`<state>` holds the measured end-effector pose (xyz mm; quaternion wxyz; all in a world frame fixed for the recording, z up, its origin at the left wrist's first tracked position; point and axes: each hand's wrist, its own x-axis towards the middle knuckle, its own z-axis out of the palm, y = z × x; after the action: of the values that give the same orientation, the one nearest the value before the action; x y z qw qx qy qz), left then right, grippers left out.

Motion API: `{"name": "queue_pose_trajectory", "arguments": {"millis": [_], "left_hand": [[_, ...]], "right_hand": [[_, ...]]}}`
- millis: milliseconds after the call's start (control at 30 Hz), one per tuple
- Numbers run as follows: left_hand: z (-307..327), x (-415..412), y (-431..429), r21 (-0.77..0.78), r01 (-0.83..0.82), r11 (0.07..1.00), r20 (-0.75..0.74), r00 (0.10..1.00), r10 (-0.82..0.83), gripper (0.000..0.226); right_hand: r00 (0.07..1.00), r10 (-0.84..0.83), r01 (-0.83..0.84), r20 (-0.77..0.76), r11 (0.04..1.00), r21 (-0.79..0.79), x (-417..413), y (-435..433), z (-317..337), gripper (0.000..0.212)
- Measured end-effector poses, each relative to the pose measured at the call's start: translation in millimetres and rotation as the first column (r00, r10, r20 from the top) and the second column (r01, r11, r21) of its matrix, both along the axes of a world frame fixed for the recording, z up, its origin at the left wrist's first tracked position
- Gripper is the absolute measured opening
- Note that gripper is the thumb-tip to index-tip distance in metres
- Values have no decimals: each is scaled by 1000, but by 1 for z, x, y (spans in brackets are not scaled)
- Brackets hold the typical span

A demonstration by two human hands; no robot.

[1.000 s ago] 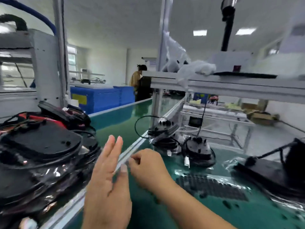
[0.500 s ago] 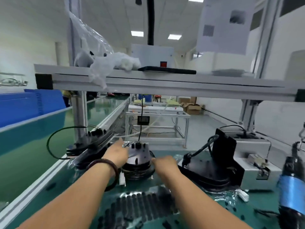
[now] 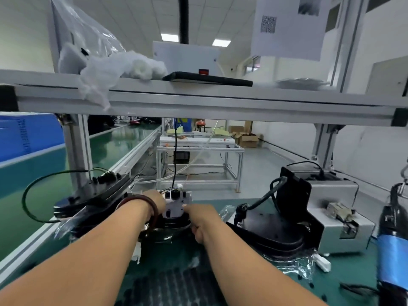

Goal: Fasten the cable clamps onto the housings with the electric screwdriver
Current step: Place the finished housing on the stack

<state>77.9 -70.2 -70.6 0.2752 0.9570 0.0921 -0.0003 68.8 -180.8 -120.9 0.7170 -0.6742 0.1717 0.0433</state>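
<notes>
Left hand [image 3: 155, 200] and right hand [image 3: 204, 220] both gripping the round black white-topped housing [image 3: 174, 209] mid green counter [image 3: 353, 270], blue-wrapped electric screwdriver [image 3: 391, 257] near right edge.

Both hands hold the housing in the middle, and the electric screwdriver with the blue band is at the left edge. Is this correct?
Not quite. The head view shows the electric screwdriver at the right edge, not the left. The left hand and right hand do hold the housing in the middle.
</notes>
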Motion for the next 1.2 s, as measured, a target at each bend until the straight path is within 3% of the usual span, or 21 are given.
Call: {"name": "queue_pose_trajectory", "arguments": {"millis": [33,133,200,267,333,367,433,467,533,700,1000,1100,1200], "left_hand": [[2,-2,0,-72,-24,997,-25,999,22,35],[9,-3,5,212,138,967,-31,990,-134,32],[16,-5,6,187,142,972,5,989,-146,31],[20,-12,9,4,113,994,85,990,-113,27],[20,-17,13,-279,122,953,168,983,-77,17],[18,-23,13,-468,134,874,191,980,-48,14],[16,-40,9,-782,132,609,178,984,14,13],[12,-48,7,-853,136,505,176,984,32,14],[2,-66,-3,-892,152,426,197,979,62,16],[-24,-125,-18,-871,155,466,214,974,75,19],[-53,-209,-24,-802,203,561,284,957,59,21],[-58,-224,-21,-810,225,541,301,952,55,17],[-55,-233,-15,-839,266,475,314,949,22,17]], "right_hand": [[1000,-3,3,-10,999,46,0,1,1,9],[1000,7,-6,-7,976,219,-3,0,3,10],[999,-11,-2,44,954,299,-8,-4,11,7],[991,-59,22,118,956,294,-16,-12,22,11],[984,-71,13,165,943,333,-31,-20,32,12],[983,-61,-8,176,929,370,-41,-25,37,10],[983,-43,-35,181,914,404,-62,-32,42,12],[981,-37,-45,193,914,402,-74,-35,43,16],[974,-30,-58,223,925,376,-96,-41,41,20],[968,-13,-68,250,947,314,-164,-59,33,6],[968,-18,-53,249,960,276,-240,-70,9,19],[974,3,-32,229,992,122,-247,-69,8,17],[982,-5,-23,191,989,144,-246,-69,18,22]]}}
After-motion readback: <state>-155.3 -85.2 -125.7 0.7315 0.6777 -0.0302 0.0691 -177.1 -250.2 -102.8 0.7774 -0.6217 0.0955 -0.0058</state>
